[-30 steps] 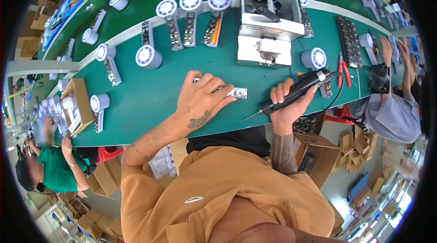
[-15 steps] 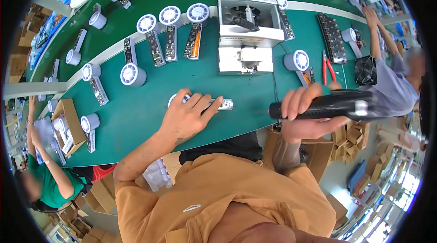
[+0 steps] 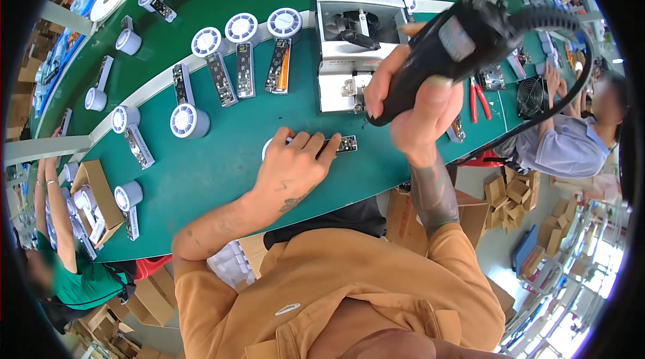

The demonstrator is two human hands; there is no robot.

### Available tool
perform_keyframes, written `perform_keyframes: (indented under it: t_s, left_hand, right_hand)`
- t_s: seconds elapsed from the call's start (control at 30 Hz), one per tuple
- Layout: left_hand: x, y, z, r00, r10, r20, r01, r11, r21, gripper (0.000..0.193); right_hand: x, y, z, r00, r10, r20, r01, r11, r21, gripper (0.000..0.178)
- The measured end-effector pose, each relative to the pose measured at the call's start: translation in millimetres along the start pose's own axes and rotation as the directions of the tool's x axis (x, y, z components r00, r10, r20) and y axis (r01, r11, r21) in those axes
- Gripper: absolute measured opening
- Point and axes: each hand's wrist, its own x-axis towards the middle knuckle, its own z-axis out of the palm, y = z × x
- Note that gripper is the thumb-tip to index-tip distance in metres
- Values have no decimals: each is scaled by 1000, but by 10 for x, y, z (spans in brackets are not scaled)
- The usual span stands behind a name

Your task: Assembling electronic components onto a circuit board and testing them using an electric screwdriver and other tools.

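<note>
My right hand (image 3: pixel 430 113) is wrapped around a black electric screwdriver (image 3: pixel 437 53) with a coiled cable. Its lower end points down beside the front of a silver screw feeder machine (image 3: pixel 336 93); the tip is hard to make out. On the green table, my left hand (image 3: pixel 292 167) presses its curled fingers over a white handheld device (image 3: pixel 348 144). That device lies on its side, its round head mostly under my fingers and its exposed circuit board showing past the fingertips.
Several similar devices with round slotted heads (image 3: pixel 190 121) stand along the pale rail. Red-handled pliers (image 3: pixel 480 102) and a black fan (image 3: pixel 533 95) lie to the right. At left is a cardboard box (image 3: pixel 101 191) of parts. Co-workers sit at both sides.
My right hand has swung up and forward with the screwdriver, from level at the right to tilted beside the screw feeder. The left hand stays on the device.
</note>
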Motion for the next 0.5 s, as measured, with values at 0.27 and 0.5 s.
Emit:
perform_keyframes:
  t_s: [0.27, 0.5]
  left_hand:
    - [-15, -10, -5, 1000, 2, 4, -2, 1000, -3, 35]
    - [-9, 9, -1, 1000, -5, -8, 5, 1000, -22, 35]
  right_hand:
    - [17, -118, -51, 985, -135, -105, 148, 981, 125, 100]
    - [43, -52, -1, 999, -3, -34, 2, 999, -36, 101]
